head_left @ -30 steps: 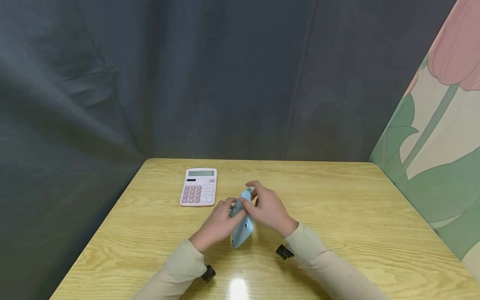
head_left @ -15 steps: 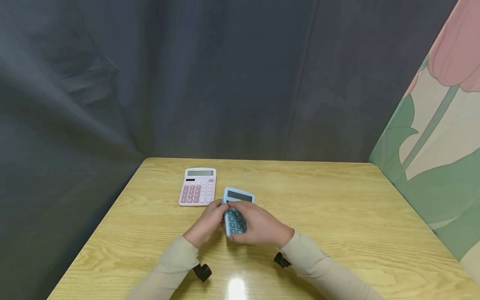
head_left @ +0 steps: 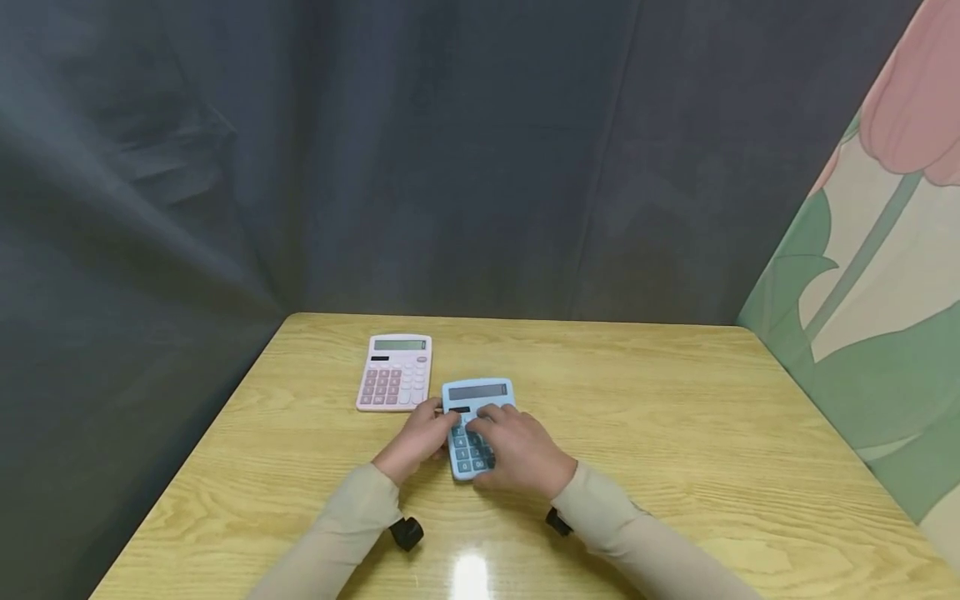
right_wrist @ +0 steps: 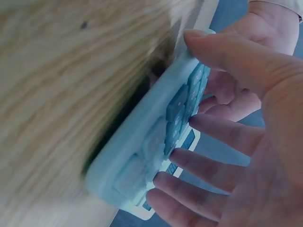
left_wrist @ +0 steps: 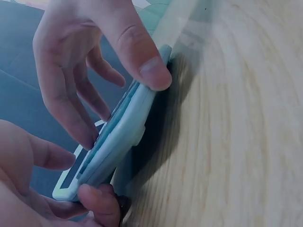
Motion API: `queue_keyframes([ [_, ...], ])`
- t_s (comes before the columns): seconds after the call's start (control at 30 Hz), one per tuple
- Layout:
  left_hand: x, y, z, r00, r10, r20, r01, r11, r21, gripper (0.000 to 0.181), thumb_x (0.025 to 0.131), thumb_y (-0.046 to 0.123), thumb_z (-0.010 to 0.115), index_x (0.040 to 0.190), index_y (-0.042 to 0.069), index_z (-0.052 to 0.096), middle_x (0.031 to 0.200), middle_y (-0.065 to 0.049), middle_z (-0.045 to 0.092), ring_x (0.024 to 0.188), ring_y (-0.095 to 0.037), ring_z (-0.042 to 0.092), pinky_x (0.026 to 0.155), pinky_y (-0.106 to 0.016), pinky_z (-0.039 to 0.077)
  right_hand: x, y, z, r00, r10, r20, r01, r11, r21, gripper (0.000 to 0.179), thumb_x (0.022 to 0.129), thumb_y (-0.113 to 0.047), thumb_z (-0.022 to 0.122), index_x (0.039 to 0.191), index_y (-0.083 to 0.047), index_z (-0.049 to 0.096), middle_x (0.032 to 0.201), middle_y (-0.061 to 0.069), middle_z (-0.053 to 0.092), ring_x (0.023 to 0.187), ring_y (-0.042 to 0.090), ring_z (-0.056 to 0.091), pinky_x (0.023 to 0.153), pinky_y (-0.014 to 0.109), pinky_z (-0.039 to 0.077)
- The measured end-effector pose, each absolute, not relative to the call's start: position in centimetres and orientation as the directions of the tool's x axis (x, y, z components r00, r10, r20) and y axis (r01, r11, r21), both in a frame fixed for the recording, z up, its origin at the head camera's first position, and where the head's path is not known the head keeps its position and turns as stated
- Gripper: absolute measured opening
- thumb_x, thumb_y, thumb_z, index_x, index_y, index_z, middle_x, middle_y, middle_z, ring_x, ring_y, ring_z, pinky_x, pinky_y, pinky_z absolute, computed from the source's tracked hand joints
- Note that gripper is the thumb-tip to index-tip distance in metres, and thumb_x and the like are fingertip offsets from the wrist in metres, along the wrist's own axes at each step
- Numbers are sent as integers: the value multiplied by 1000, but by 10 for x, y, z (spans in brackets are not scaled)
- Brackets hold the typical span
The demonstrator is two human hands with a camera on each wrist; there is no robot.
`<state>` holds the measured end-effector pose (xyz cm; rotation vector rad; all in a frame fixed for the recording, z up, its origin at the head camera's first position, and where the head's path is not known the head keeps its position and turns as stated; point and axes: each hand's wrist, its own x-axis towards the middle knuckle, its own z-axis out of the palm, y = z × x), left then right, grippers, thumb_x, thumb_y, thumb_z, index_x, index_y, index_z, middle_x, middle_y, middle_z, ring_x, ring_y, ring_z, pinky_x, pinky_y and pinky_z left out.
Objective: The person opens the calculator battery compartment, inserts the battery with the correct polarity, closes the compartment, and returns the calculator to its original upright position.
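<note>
Left hand (head_left: 417, 437): pinches the left edge of the light blue plastic calculator (head_left: 474, 414).
Right hand (head_left: 520, 450): fingers loosely spread on its keys, thumb gripping the near edge.

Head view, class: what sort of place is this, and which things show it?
Probably a staged desk booth: a wooden table closed in by a dark curtain and a tulip-print panel, with only a pink calculator and a blue calculator.
</note>
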<state>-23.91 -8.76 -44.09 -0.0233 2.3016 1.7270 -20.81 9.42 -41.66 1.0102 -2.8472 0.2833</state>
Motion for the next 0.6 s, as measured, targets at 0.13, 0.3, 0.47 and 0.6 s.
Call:
queue_keyframes([
  [0.13, -242, -85, -440, -972, 117, -204, -159, 314, 936, 46, 95, 14, 51, 134, -9, 50, 93, -12, 61, 51, -12, 42, 48, -25, 38, -213, 93, -419, -769, -611, 187, -634, 766, -106, 64, 69, -44, 89, 121, -12, 69, 124, 9, 63, 102, 26, 59, 81, 40, 55],
  [0.3, -246, -84, -438, -978, 104, -182, -135, 349, 927, 45, 95, 14, 51, 134, -8, 51, 97, -14, 62, 51, -13, 44, 46, -26, 40, -217, 92, -419, -775, -601, 195, -626, 773, -103, 64, 67, -44, 90, 119, -12, 70, 123, 8, 63, 101, 26, 59, 82, 40, 55],
  [0.47, -247, -83, -439, -979, 107, -172, -119, 381, 917, 43, 97, 16, 51, 132, -9, 53, 102, -16, 62, 75, -17, 57, 59, -29, 48, -218, 90, -421, -778, -597, 196, -622, 777, -102, 65, 66, -44, 91, 119, -12, 71, 121, 8, 63, 98, 25, 57, 81, 39, 54],
  [0.6, -245, -83, -439, -975, 123, -184, -123, 392, 912, 44, 98, 16, 51, 134, -10, 52, 102, -14, 62, 70, -14, 53, 58, -28, 47, -220, 91, -425, -777, -591, 216, -618, 782, -84, 63, 66, -44, 90, 117, -12, 71, 119, 8, 63, 95, 25, 56, 78, 40, 54],
])
